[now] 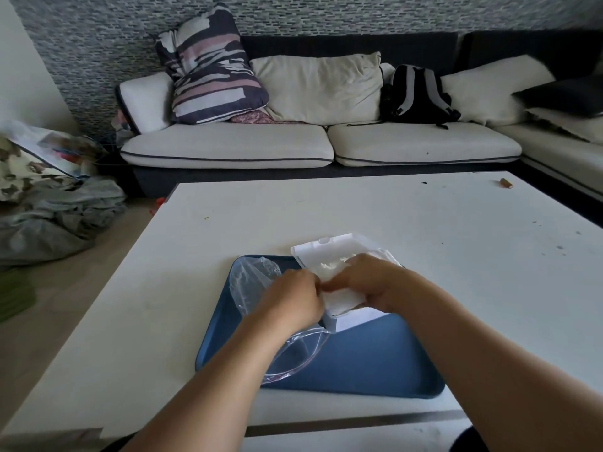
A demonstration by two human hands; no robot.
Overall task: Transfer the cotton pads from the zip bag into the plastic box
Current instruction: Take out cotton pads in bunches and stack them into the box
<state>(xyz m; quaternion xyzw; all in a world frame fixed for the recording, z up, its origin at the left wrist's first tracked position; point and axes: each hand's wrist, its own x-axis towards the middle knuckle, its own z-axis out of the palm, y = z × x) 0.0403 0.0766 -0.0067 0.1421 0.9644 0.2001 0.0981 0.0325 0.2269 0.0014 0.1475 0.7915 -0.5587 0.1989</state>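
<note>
A white plastic box stands on a blue tray with its lid tipped open toward the sofa. White cotton pads fill the box. My left hand and my right hand meet over the box, fingers curled, both holding the pads between them. The clear zip bag lies crumpled on the tray's left side. It runs under my left wrist, and its zip edge shows near the tray's middle.
The tray sits on a white low table. A small brown object lies at the table's far right corner. Behind the table is a sofa with cushions and a black backpack. Clothes are heaped on the floor at left.
</note>
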